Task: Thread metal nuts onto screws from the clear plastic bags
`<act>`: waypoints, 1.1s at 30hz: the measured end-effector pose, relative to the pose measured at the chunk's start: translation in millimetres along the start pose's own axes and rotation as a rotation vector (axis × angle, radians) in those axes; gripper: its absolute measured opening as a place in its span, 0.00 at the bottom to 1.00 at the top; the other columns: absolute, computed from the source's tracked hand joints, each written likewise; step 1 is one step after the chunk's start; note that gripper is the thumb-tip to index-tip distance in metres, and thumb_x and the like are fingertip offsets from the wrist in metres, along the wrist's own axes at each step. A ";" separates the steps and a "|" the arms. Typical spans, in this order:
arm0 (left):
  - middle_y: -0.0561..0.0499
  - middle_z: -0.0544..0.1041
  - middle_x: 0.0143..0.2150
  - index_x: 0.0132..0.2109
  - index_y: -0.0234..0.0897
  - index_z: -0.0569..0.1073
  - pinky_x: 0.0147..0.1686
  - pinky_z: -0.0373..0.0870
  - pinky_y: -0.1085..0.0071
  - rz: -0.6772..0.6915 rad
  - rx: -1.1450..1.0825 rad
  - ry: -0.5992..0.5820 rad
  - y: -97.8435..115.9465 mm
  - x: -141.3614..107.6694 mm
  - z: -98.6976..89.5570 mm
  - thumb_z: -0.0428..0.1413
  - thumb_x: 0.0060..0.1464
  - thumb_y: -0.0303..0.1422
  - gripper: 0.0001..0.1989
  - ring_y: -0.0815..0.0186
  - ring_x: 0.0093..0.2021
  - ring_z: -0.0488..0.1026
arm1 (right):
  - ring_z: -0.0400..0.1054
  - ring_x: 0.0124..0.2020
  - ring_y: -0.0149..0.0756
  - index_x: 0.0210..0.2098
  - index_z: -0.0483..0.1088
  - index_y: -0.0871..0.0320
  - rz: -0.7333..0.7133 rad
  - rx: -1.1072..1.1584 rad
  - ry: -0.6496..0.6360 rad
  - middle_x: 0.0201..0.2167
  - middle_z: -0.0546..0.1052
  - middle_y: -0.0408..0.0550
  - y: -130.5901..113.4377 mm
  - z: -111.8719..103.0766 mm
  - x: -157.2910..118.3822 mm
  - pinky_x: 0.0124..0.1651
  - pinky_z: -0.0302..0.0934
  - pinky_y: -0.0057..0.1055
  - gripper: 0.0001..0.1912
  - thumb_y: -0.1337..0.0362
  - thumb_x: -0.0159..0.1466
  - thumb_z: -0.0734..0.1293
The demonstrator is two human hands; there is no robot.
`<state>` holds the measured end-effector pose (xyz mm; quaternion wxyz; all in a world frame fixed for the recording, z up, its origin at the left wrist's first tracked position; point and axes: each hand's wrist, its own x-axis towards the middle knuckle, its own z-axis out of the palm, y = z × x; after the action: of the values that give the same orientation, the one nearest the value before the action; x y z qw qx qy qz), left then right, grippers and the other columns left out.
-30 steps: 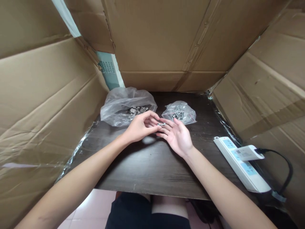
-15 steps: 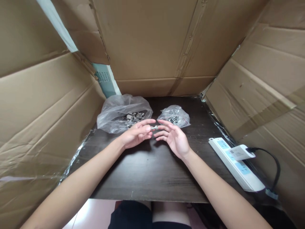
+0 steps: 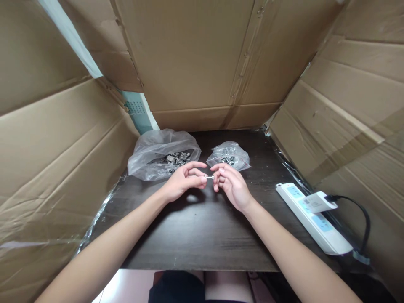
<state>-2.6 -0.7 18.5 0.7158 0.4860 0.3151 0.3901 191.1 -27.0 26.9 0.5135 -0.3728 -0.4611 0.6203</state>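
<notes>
A small silvery bolt (image 3: 209, 177) lies level between my two hands, just above the table. My left hand (image 3: 187, 182) pinches its left end between thumb and fingers, the index finger stretched out above. At the other end, the curled fingers of my right hand (image 3: 232, 185) close on the bolt's tip; the exact contact is too small to make out. Behind my left hand sits a large clear plastic bag (image 3: 147, 153), open, with many shiny metal fittings (image 3: 177, 158) in it. A smaller clear bag (image 3: 229, 151) of metal pieces lies behind my right hand.
A white power strip (image 3: 315, 223) with a plugged-in adapter (image 3: 318, 203) and black cable (image 3: 366, 214) lies along the right side of the dark table (image 3: 195, 240). Cardboard walls (image 3: 195, 54) enclose the left, back and right.
Both hands have come slightly lower and nearer the table's front edge. My right hand's fingers, spread before, have curled in to the bolt's right end. The view has tilted a little.
</notes>
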 end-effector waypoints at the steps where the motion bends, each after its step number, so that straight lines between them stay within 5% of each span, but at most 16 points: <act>1: 0.52 0.80 0.35 0.51 0.35 0.74 0.38 0.78 0.72 0.043 0.071 0.039 -2.8 1.1 0.9 0.73 0.44 0.34 0.27 0.68 0.33 0.79 | 0.66 0.22 0.30 0.36 0.73 0.57 0.014 -0.020 0.003 0.24 0.71 0.41 1.1 -1.1 1.2 0.27 0.61 0.28 0.12 0.55 0.60 0.69; 12: 0.45 0.80 0.41 0.44 0.32 0.76 0.42 0.78 0.70 0.273 0.378 0.124 -17.0 3.3 -0.3 0.69 0.49 0.37 0.18 0.66 0.38 0.79 | 0.69 0.21 0.30 0.33 0.71 0.59 0.106 -0.156 0.030 0.23 0.74 0.41 12.3 -7.8 10.0 0.26 0.63 0.27 0.15 0.54 0.55 0.73; 18: 0.45 0.80 0.41 0.43 0.32 0.76 0.40 0.78 0.71 0.283 0.397 0.157 -18.6 3.5 1.0 0.69 0.49 0.37 0.17 0.65 0.38 0.79 | 0.55 0.12 0.23 0.28 0.68 0.59 0.121 -0.263 0.048 0.16 0.68 0.39 15.1 -8.7 10.7 0.16 0.44 0.21 0.23 0.44 0.63 0.64; 22: 0.45 0.80 0.41 0.43 0.32 0.76 0.40 0.78 0.71 0.280 0.392 0.160 -21.0 4.9 -1.1 0.69 0.49 0.37 0.17 0.65 0.38 0.80 | 0.62 0.15 0.25 0.37 0.70 0.58 0.090 -0.136 0.038 0.23 0.71 0.39 14.7 -9.9 11.1 0.16 0.49 0.21 0.17 0.50 0.59 0.67; 27: 0.46 0.81 0.40 0.42 0.33 0.77 0.39 0.78 0.71 0.284 0.427 0.166 -22.0 5.2 -2.2 0.68 0.50 0.37 0.16 0.65 0.38 0.80 | 0.62 0.13 0.27 0.25 0.68 0.61 0.226 -0.192 0.012 0.18 0.70 0.45 17.0 -15.3 14.5 0.13 0.50 0.21 0.27 0.44 0.65 0.58; 33: 0.46 0.81 0.40 0.41 0.32 0.78 0.39 0.77 0.72 0.282 0.457 0.155 -21.0 7.2 -2.4 0.67 0.51 0.37 0.15 0.65 0.38 0.80 | 0.68 0.17 0.31 0.40 0.72 0.59 0.127 -0.143 0.021 0.24 0.73 0.42 19.7 -17.0 16.3 0.14 0.59 0.23 0.18 0.51 0.60 0.67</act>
<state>4.2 1.9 -2.6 0.5000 0.6425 0.3781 0.4407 198.1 -8.8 3.2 0.4500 -0.4434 -0.4741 0.6134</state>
